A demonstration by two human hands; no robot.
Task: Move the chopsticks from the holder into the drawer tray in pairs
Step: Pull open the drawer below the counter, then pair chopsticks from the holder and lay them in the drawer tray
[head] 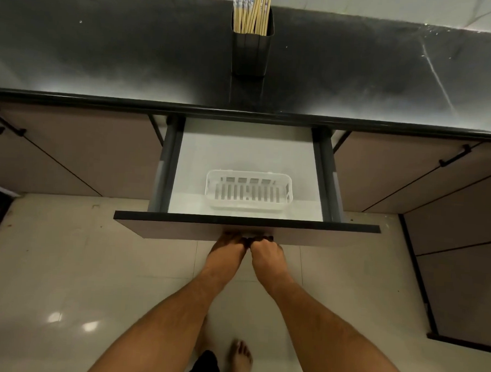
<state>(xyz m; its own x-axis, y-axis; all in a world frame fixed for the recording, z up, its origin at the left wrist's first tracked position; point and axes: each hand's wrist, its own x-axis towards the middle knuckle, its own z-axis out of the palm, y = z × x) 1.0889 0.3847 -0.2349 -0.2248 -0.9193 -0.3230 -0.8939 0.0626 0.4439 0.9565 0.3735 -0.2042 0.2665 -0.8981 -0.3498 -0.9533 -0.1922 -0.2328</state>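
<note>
Several bamboo chopsticks (pixel 253 10) with blue-and-white tops stand upright in a dark rectangular holder (pixel 250 55) at the back of the black countertop. Below the counter a drawer (pixel 248 223) is pulled out. A white slotted plastic tray (pixel 247 206) lies in it near the front, with nothing in it. My left hand (pixel 229 249) and my right hand (pixel 265 251) are side by side under the middle of the drawer front, both curled around its dark handle (pixel 261 238).
The black countertop (pixel 103 50) runs the full width, its front edge overhanging the back of the drawer. Brown cabinet doors with black handles (pixel 454 159) flank the drawer. Pale floor tiles and bare feet (pixel 239 359) lie below.
</note>
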